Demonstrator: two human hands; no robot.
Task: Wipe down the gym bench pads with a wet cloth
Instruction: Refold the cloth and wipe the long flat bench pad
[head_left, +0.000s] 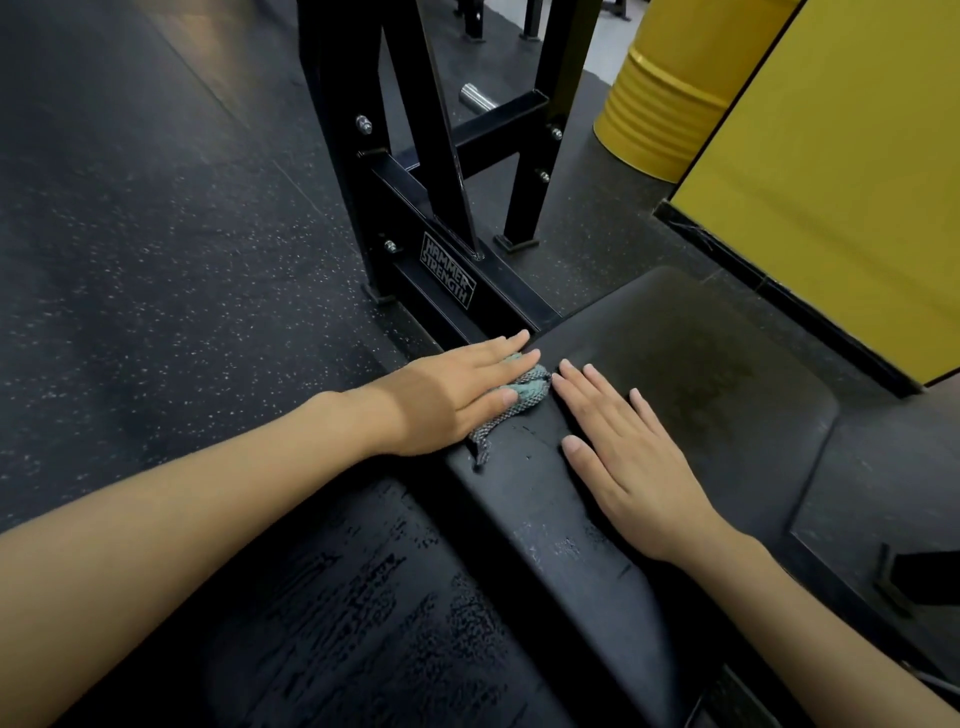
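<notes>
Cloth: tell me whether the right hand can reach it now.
Probably yes: the right hand lies flat on the pad, fingertips beside the cloth, nothing between; the left hand covers most.

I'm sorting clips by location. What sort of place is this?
Most likely a gym: a black padded bench, a black steel frame labelled Hammer Strength, and speckled rubber flooring all around.

The cloth (524, 397) is blue-green and grey, with a bumpy knit look. The surface (675, 364) is black, with shiny wet streaks. The floor (156, 234) is dark grey with tiny white specks. The frame (332, 130) is black, and its label (448, 270) has white letters. The barrel (660, 114) and the wall (841, 182) are bright yellow.
</notes>
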